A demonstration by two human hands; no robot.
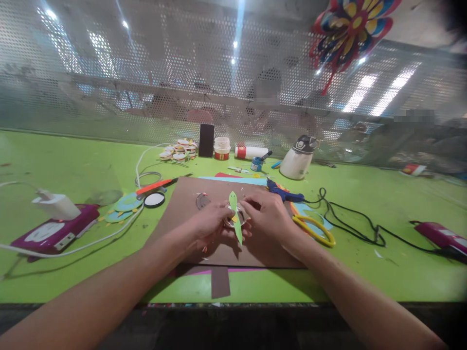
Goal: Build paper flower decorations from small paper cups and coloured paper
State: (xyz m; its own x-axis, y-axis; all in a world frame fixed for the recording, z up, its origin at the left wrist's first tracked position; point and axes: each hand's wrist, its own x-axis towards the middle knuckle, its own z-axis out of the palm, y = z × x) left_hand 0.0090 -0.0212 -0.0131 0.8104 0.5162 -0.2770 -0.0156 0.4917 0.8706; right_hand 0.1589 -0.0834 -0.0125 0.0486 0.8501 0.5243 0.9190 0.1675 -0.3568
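Over the brown board (178,214), my left hand (211,221) holds a small round craft piece (229,222) by its left side. Across that piece lies a green paper cutout (236,224), long and pointed, with two dark eye dots near its top and a yellow bit beside it. My right hand (268,211) is at the piece's right side, thumb and fingertips pinched together close to the green cutout. What sits between those fingertips is too small to tell. A grey ring-like item (203,201) rests on the board left of my hands.
A blue glue gun (286,192) and yellow-handled scissors (317,231) lie right of the board. To the left are an orange cutter (155,186), a round black-rimmed item (154,200) and a purple power strip (54,231). Behind stand a phone (206,140) and a kettle (297,158).
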